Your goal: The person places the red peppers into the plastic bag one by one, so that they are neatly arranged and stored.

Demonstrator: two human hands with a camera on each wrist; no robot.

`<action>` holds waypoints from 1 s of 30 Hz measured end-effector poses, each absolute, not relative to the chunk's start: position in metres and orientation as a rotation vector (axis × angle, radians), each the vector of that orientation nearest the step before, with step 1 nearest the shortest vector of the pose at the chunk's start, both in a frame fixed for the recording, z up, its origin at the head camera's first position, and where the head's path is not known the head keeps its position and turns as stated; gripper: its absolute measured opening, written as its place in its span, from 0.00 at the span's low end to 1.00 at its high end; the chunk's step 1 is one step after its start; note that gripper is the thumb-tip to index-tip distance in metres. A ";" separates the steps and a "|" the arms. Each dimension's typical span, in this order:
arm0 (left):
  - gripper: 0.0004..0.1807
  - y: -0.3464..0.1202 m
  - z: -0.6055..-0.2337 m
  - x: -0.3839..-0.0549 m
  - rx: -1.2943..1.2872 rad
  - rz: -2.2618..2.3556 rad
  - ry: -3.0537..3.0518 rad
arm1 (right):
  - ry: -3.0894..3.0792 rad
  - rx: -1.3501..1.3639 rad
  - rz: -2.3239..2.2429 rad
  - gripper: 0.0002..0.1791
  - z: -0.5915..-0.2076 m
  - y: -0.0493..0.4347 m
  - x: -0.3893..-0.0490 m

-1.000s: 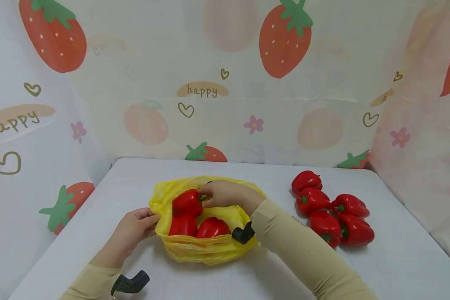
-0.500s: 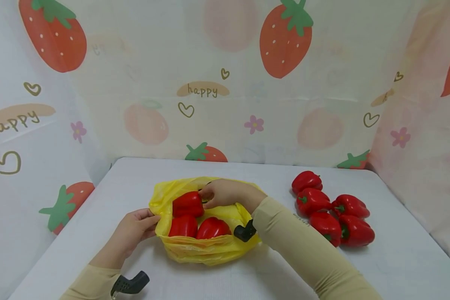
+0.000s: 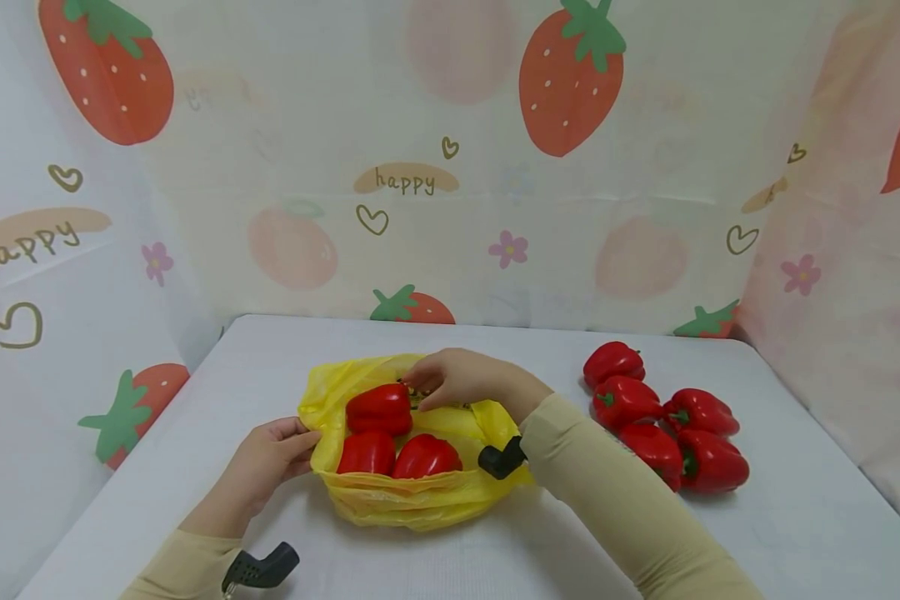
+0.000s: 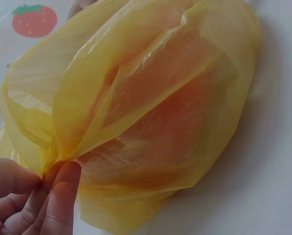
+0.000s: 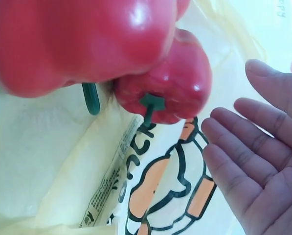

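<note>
Going from the left, we've got a beige sleeve (image 3: 183, 567) with a black gadget (image 3: 262, 567) at the wrist, then our left hand (image 3: 270, 458) at about nine o'clock on the bag, thumb and fingertips pinching a gathered fold of it (the left wrist view shows that pinch up close). Next up is the yellow plastic bag (image 3: 412, 502) itself, mouth open on the white table (image 3: 390, 571), with its front edge sagging low at six o'clock.

Inside the bag we count three red peppers: the front-left pepper (image 3: 366, 454), the back pepper (image 3: 378, 409) at roughly half past twelve from it, and the front-right pepper (image 3: 427, 456) at three o'clock from that first one. The right wrist view also gives us a cartoon print (image 5: 172, 193) with black lettering on the plastic.

Our right hand (image 3: 468, 382) is at about two o'clock from the back pepper, fingers pretty much straight and a bit spread, tips just beside it.

Way over at the bag's three o'clock we have five loose peppers (image 3: 626, 404) bunched on the table, and our right sleeve (image 3: 607, 492) covers a bit of the nearest-left one.
</note>
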State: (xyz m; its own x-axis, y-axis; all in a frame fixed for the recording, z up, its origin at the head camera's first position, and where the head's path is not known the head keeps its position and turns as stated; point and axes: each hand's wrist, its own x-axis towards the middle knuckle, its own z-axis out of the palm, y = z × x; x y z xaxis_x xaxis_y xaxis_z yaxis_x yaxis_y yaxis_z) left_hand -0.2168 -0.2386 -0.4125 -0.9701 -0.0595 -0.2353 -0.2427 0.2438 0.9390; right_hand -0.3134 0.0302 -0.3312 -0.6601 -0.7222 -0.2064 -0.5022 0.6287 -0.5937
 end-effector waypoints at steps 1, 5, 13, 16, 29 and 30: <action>0.24 -0.239 -0.412 -0.217 -0.288 1.822 2.354 | 2.418 -0.965 -0.723 0.24 -0.332 0.032 -0.315; 0.24 -0.239 -0.412 -0.217 -0.291 1.822 2.353 | 2.382 -0.937 -0.837 0.24 -0.332 0.043 -0.316; 0.23 -0.239 -0.411 -0.217 -0.291 1.814 2.354 | 2.328 -0.906 -1.024 0.24 -0.318 0.068 -0.308; 0.23 -0.238 -0.411 -0.217 -0.292 1.813 2.354 | 2.322 -0.912 -1.065 0.24 -0.310 0.078 -0.304; 0.24 -0.238 -0.409 -0.217 -0.279 1.818 2.356 | 2.448 -0.835 -1.091 0.24 -0.292 0.146 -0.289; 0.24 -0.238 -0.409 -0.217 -0.277 1.816 2.358 | 2.453 -0.824 -1.091 0.25 -0.292 0.153 -0.288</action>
State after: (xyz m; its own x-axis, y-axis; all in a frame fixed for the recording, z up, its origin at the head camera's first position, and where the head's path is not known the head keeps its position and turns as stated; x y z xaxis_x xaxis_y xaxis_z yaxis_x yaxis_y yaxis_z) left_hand -0.2168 -0.2380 -0.4087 -0.9713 -0.0533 -0.2318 -0.2377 0.2490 0.9389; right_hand -0.2880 0.1527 -0.2921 -0.7775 -0.6256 -0.0637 -0.3716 0.5388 -0.7561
